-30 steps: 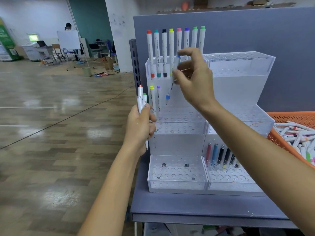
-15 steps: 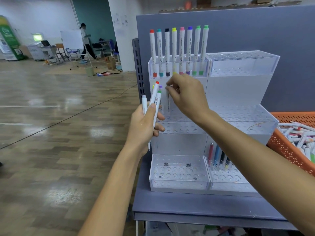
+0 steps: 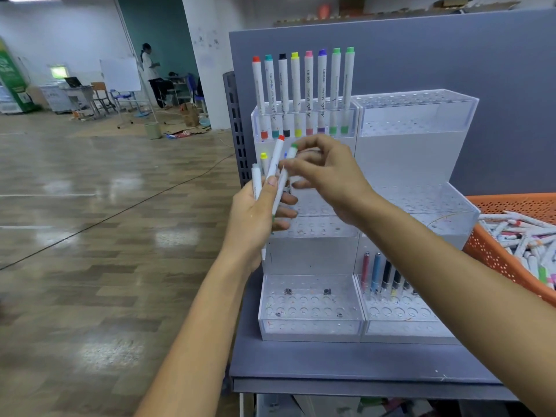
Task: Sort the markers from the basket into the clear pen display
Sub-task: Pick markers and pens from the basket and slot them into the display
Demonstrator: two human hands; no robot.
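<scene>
- The clear pen display (image 3: 416, 121) on the grey bench (image 3: 346, 365) carries eight markers (image 3: 308, 91) upright in its top left tier, with darker pens (image 3: 380, 275) in the bottom right tier.
- The orange basket (image 3: 493, 254) beside it holds heaped loose markers (image 3: 523, 233).
- The left hand (image 3: 255, 218) grips three markers (image 3: 274, 159), caps up.
- The right hand (image 3: 331, 179) pinches the green-capped marker (image 3: 280, 189) among them.

The markers (image 3: 304, 91) in the top row are white, with tops in red, teal, black, yellow, pink, purple and two green. The red-top marker (image 3: 275, 159) and the green-top marker (image 3: 284, 176) are white too. The pen display (image 3: 415, 139) is see-through with rows of round holes. The basket (image 3: 493, 254) is orange with tiny holes. The surface (image 3: 361, 365) is grey. The floor (image 3: 90, 236) is brown wood blocks.
</scene>
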